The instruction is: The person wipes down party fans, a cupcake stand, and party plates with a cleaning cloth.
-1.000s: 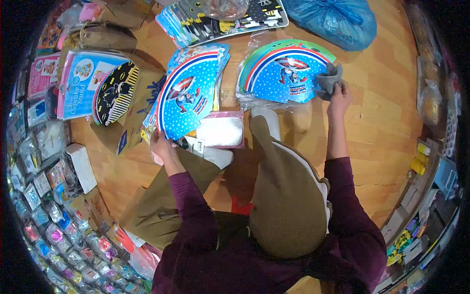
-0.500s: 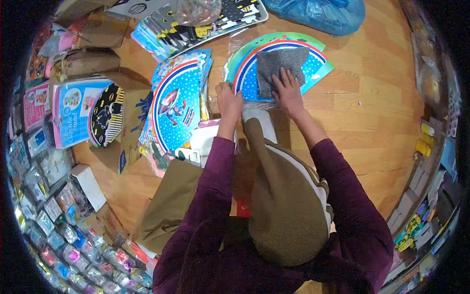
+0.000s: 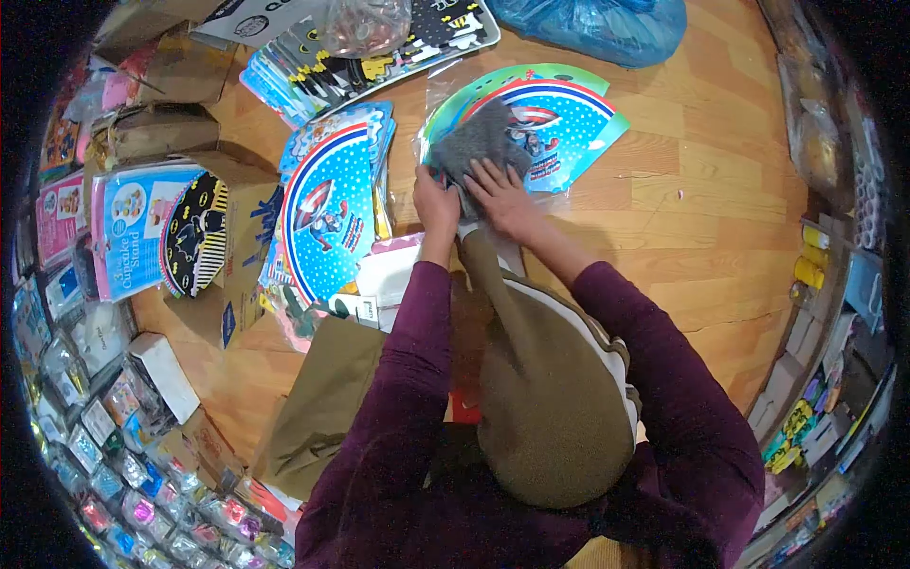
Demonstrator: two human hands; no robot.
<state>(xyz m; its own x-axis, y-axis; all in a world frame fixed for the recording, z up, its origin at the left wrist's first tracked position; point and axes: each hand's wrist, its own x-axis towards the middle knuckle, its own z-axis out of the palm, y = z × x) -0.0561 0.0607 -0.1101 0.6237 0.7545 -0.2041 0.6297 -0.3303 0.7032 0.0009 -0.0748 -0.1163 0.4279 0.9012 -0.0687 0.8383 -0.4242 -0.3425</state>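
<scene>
A fan-shaped pack of blue dotted party hats (image 3: 559, 119) in clear wrap lies on the wooden floor ahead of my knees. My right hand (image 3: 500, 194) presses a grey cloth (image 3: 479, 142) flat on the pack's near left part. My left hand (image 3: 436, 204) holds down the pack's near left edge, right beside the cloth. A second stack of similar blue hats (image 3: 327, 213) lies to the left, untouched.
Black-and-yellow packs (image 3: 379, 47) and a blue plastic bag (image 3: 597, 24) lie at the far side. A cupcake stand box (image 3: 133, 228), cardboard boxes and small packets line the left. Shelves with goods (image 3: 815, 275) stand at the right. Bare floor (image 3: 701, 190) lies right of the hats.
My left hand left the left stack and came to the right pack's edge. My right hand drew the cloth from the pack's right end across it to the near left.
</scene>
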